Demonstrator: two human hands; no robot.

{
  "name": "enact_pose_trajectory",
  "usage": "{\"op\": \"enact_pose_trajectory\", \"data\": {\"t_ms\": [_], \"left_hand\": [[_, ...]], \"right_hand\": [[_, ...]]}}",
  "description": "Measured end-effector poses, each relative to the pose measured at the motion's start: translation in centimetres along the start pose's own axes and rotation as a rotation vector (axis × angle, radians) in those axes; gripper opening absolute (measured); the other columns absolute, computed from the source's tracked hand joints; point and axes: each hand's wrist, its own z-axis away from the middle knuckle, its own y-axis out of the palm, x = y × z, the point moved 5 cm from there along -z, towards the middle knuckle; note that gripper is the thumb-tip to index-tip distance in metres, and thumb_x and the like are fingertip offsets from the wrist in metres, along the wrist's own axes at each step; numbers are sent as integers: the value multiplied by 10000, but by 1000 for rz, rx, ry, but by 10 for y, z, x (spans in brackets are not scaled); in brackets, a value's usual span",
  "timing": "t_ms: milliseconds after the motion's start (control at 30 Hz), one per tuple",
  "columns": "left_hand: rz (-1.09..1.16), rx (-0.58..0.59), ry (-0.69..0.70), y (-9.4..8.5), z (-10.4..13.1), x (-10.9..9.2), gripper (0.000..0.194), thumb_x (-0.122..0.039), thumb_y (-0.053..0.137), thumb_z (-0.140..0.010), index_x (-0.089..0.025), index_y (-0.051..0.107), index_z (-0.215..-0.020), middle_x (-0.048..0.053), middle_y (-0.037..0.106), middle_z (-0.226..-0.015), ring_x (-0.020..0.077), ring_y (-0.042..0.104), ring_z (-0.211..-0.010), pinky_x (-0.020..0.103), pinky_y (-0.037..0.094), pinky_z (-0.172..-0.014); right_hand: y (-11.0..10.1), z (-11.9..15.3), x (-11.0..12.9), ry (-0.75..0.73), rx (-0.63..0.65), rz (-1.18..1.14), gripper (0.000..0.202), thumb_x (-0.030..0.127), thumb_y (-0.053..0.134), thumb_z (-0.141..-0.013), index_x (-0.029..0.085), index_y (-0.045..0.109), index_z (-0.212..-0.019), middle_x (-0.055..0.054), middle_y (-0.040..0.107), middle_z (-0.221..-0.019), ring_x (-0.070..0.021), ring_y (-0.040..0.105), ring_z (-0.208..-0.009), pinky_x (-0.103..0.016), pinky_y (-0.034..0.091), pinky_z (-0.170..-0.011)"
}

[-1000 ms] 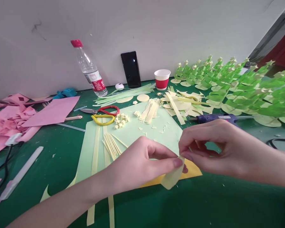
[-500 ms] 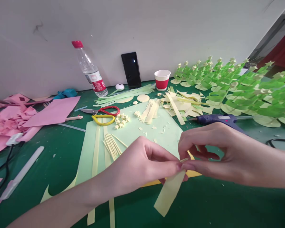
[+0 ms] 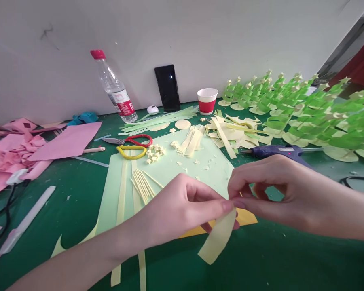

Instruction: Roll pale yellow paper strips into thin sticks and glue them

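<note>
Between my two hands is a pale yellow paper strip [image 3: 217,240], its wide free end hanging down and curving toward me. My left hand [image 3: 197,206] pinches the strip's upper end between thumb and fingers. My right hand [image 3: 261,192] is closed at that same end, thumb and fingertips pressed together against the left fingertips; the pinched edge itself is hidden. Below them lies an orange sheet [image 3: 247,217], partly covered. A pale green sheet [image 3: 170,171] carries thin rolled yellow paper sticks [image 3: 142,186], small folded paper stars [image 3: 154,153] and short cut strips [image 3: 191,141].
Red-and-yellow-handled scissors [image 3: 132,147] lie left of the stars. A blue glue gun [image 3: 276,151] rests at right, before rows of green paper plants [image 3: 309,109]. At the back stand a bottle [image 3: 118,95], a phone [image 3: 168,88] and a paper cup [image 3: 207,101]. Pink paper [image 3: 68,141] is at left.
The strip's free end has swung up slightly and bends more. Its rolled or folded upper tip, visible before, is now covered by my fingers. My right fingertips have closed in on it.
</note>
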Motion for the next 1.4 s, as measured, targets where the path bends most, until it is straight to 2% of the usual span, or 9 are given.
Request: {"op": "enact_pose_trajectory", "data": {"t_ms": [300, 533, 767, 967, 1167, 1300, 1400], "left_hand": [[86, -15, -42, -1, -1, 6, 12, -205, 782, -688, -202, 792, -693, -18, 716, -679, 112, 627, -658, 176, 497, -645], [54, -53, -12, -5, -5, 4, 59, -159, 787, -670, -199, 765, -633, -44, 712, -646, 85, 620, -651, 145, 482, -650], [79, -67, -7, -3, -3, 1, 72, -165, 803, -654, -200, 750, -619, -48, 706, -630, 94, 607, -619, 174, 474, -629], [86, 28, 0, -1, -2, 0, 32, -213, 763, -727, -217, 790, -744, -24, 729, -685, 102, 631, -670, 152, 457, -583], [134, 122, 11, 0, -2, -1, 84, -226, 727, -782, -238, 794, -831, -11, 747, -751, 108, 653, -735, 155, 504, -640], [168, 90, -21, -1, -4, 1, 41, -185, 751, -751, -211, 780, -761, -32, 729, -694, 86, 648, -693, 136, 497, -619], [164, 41, -27, -1, -4, 2, 45, -158, 772, -715, -190, 757, -686, -38, 719, -653, 74, 630, -652, 125, 479, -588]], "right_hand": [[0, 3, -2, 27, 7, -22, 180, 259, 540, -827, 221, 677, -717, 23, 619, -652, -69, 445, -520, -161, 342, -435], [1, 2, -4, 42, -43, -69, 141, 237, 565, -783, 241, 681, -703, 34, 624, -654, -74, 485, -534, -165, 380, -451], [1, 4, -2, -41, -109, -78, 168, 239, 565, -803, 252, 699, -702, 46, 610, -605, -60, 448, -493, -175, 315, -414], [-2, 4, -3, -17, -116, -60, 210, 293, 542, -833, 241, 700, -705, 32, 598, -585, -61, 428, -456, -203, 216, -361], [-5, 1, -2, -11, -84, -87, 181, 273, 561, -827, 254, 699, -711, 49, 622, -611, -54, 492, -495, -176, 268, -385], [-4, 1, -4, 1, -65, -112, 175, 251, 568, -827, 255, 705, -719, 46, 641, -646, -58, 520, -515, -170, 338, -427], [-3, 3, -3, -22, -59, -80, 151, 290, 599, -822, 255, 705, -721, 47, 646, -659, -62, 520, -548, -163, 369, -467]]}}
